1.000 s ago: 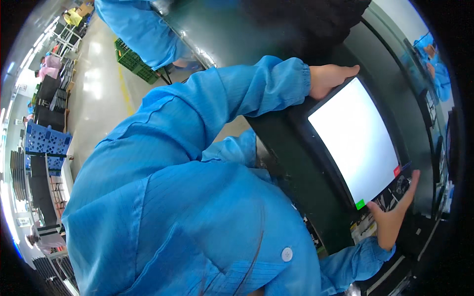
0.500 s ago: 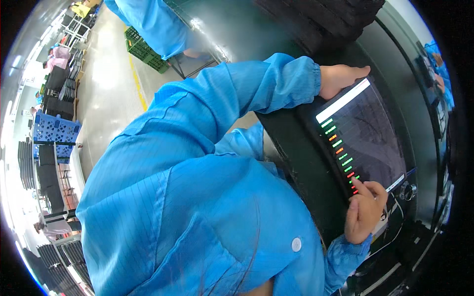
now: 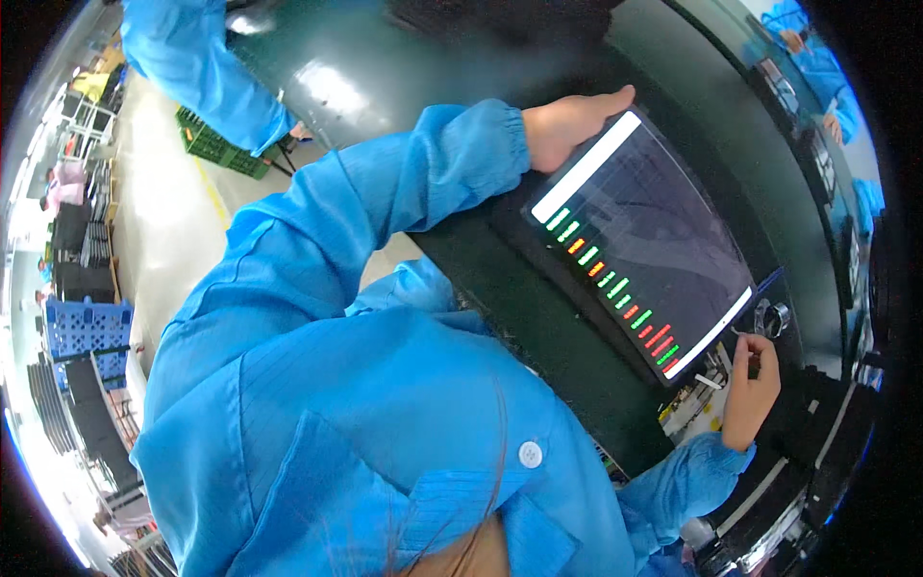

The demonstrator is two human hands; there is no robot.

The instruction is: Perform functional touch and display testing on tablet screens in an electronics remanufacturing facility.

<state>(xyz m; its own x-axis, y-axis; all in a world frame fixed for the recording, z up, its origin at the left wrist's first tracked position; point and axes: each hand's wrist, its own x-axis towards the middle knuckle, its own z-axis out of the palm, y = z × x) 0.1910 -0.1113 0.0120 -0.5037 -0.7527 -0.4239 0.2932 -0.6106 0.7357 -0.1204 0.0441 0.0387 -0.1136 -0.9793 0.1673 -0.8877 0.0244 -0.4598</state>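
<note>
The screen (image 3: pixel 646 245) lies tilted on the dark green table (image 3: pixel 519 298), a flat glossy rectangle with a dark face, a white bar along its upper edge and a row of short green, orange and red dashes running down its left side; the left hand (image 3: pixel 569 125) lies flat on the screen's top corner, fingers (image 3: pixel 615 96) stretched together along the edge, holding nothing; the right hand (image 3: pixel 752 389) sits just beside the screen's lower right corner, fingers (image 3: pixel 745 348) curled narrow, with a thin wire at their tips, though whether they pinch it I cannot tell; a round metal knob (image 3: pixel 772 317) stands just beyond that corner, near the right hand; both arms wear smooth blue sleeves (image 3: pixel 404 202) with gathered cuffs; far from the screen, blue crates (image 3: pixel 82 332) stand on the pale floor.
</note>
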